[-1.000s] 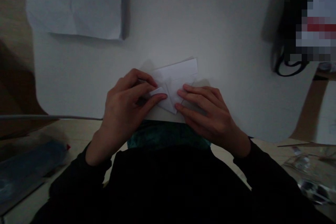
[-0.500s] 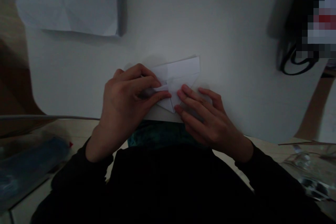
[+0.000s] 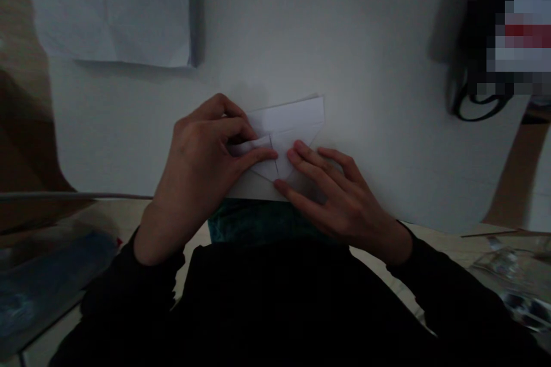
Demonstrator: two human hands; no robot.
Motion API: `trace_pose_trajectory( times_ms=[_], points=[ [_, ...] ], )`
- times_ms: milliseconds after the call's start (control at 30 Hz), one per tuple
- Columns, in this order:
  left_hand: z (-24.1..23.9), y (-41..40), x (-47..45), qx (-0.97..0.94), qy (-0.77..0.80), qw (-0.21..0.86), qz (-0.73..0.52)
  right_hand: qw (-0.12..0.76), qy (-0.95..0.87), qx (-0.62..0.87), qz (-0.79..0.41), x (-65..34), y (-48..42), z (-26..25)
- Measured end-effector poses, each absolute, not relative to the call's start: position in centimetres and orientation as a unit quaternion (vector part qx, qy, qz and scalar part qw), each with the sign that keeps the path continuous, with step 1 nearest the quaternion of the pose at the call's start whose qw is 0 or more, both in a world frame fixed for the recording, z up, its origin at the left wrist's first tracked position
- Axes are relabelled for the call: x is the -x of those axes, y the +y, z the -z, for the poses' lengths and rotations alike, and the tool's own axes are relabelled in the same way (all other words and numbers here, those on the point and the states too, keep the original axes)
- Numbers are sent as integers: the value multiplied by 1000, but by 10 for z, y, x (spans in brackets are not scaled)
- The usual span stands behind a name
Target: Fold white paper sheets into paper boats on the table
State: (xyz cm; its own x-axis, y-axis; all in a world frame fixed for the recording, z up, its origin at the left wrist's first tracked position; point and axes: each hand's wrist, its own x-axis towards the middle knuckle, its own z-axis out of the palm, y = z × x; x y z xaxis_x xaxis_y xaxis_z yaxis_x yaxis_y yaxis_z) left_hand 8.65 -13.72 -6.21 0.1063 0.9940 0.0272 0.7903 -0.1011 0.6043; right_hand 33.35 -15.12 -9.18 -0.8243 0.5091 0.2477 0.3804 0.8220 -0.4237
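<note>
A folded white paper (image 3: 293,120) lies on the white table (image 3: 344,40) close to the near edge. My left hand (image 3: 202,160) is curled over its left part, thumb and fingers pinching a small folded flap. My right hand (image 3: 336,195) lies on the paper's right part with fingers stretched out flat and fingertips pressing beside the centre crease. Both sleeves are black. The paper's left end is hidden under my left hand.
A creased white sheet (image 3: 116,6) lies at the far left of the table. A dark object with a black cord (image 3: 477,97) sits at the far right. Clear plastic wrapping (image 3: 512,281) lies low on the right, a bluish item (image 3: 47,275) low on the left.
My left hand has shifted slightly up and closed tighter on the flap. My right hand's fingertips slid a little left and down along the crease.
</note>
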Motion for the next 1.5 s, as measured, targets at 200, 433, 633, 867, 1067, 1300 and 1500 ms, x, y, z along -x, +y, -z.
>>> trace_pose_trajectory(
  times_ms=[200, 433, 633, 867, 1067, 1300, 1500],
  points=[
    [61, -138, -76, -715, 607, 262, -226, 182, -935, 240, -190, -335, -150, 92],
    [69, -138, -78, -706, 620, 252, -229, 185, -932, 233, -207, -334, -150, 93],
    [59, -136, -83, -690, 641, 271, -202, 185, -936, 227, -197, -333, -151, 94],
    [51, -132, -90, -660, 664, 299, -186, 180, -934, 220, -215, -336, -152, 95],
    [49, -130, -92, -650, 682, 298, -153, 177, -932, 217, -230, -337, -152, 95],
    [51, -129, -90, -655, 676, 300, -151, 167, -940, 213, -207, -334, -153, 94],
    [54, -129, -89, -664, 668, 288, -174, 160, -943, 208, -205, -333, -152, 92]
  ],
)
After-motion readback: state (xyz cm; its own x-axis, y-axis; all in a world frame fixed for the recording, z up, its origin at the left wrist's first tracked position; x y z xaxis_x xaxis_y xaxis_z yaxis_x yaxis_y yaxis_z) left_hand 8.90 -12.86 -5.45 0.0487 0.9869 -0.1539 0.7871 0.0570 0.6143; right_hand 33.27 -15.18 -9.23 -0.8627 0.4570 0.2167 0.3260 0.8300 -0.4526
